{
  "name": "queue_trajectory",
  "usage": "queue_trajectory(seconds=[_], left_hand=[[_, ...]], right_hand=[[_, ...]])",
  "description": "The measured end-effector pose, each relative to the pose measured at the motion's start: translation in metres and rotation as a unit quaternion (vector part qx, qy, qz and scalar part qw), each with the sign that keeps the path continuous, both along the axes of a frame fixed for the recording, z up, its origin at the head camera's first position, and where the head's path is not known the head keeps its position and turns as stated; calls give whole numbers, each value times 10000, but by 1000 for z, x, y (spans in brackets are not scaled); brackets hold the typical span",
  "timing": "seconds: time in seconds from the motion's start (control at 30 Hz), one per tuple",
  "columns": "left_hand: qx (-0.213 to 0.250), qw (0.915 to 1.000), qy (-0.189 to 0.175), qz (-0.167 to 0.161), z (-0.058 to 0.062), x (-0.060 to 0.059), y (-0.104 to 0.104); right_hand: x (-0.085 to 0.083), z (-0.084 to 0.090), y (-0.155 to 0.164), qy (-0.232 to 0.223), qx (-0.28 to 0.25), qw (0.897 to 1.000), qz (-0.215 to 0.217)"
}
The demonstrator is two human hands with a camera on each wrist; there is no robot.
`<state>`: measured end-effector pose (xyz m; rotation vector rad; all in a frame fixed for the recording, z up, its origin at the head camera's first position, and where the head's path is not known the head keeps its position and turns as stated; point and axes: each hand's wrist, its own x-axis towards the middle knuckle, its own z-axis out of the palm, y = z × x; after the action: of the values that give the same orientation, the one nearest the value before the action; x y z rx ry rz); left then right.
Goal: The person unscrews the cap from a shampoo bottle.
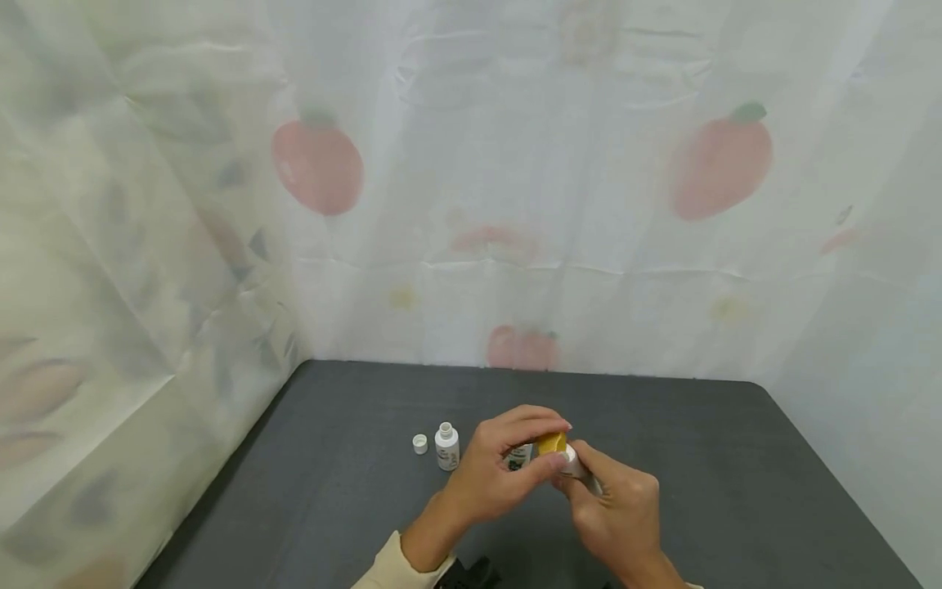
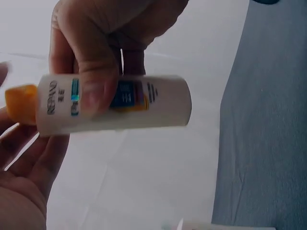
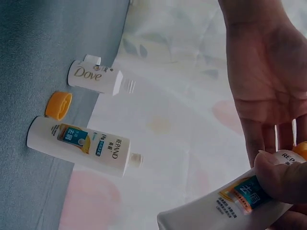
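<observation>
My right hand (image 1: 621, 507) grips the body of a white REPAND shampoo bottle (image 2: 165, 100), with the thumb pressed across its label. At the bottle's top, the fingers and thumb of my left hand (image 1: 500, 462) pinch the orange cap (image 2: 21, 104), which sits on the neck. Just behind the left hand stands a second REPAND bottle (image 3: 86, 143), uncapped and partly hidden in the head view. Its neck shows bare in the right wrist view. An orange cap (image 3: 58, 105) lies on the table beside that bottle.
Left of the hands, a small white Dove bottle (image 1: 446, 448) stands uncapped, and a white cap (image 1: 420, 444) lies next to it. The dark grey table (image 1: 353, 491) is bordered by pale fruit-printed curtains (image 1: 589, 204) at the back and sides.
</observation>
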<state>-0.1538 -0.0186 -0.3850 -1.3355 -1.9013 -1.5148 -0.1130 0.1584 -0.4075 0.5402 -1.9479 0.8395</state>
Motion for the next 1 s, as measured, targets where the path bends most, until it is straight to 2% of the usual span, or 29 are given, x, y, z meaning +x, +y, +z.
queue_trajectory(seconds=[0.2, 0.33, 0.4, 0.57, 0.63, 0.7, 0.77, 0.9, 1.0], left_hand=[[47, 9996, -267, -117, 0, 0, -4], [302, 9989, -341, -77, -1, -2, -1], [396, 9989, -233, -93, -1, -4, 2], [705, 9965, 295, -343, 0, -7, 12], [799, 9958, 323, -294, 0, -6, 14], [792, 9967, 159, -93, -1, -4, 13], [701, 9973, -198, 13, -2, -1, 9], [440, 9960, -779, -37, -5, 3, 0], [448, 9949, -901, -56, -6, 3, -2]], right_hand=[[4, 3, 0, -408, -44, 9990, -186], [5, 3, -1, -295, -58, 9994, -146], [5, 2, -3, -126, -19, 9999, -38], [3, -2, -7, 222, 31, 9995, 223], [2, -3, -8, 282, 18, 9993, 233], [1, -3, -8, 276, 0, 9993, 256], [1, -3, -8, 263, 55, 9995, 169], [1, 1, -6, 81, 85, 9999, -86], [2, 3, -5, -26, 73, 9997, -218]])
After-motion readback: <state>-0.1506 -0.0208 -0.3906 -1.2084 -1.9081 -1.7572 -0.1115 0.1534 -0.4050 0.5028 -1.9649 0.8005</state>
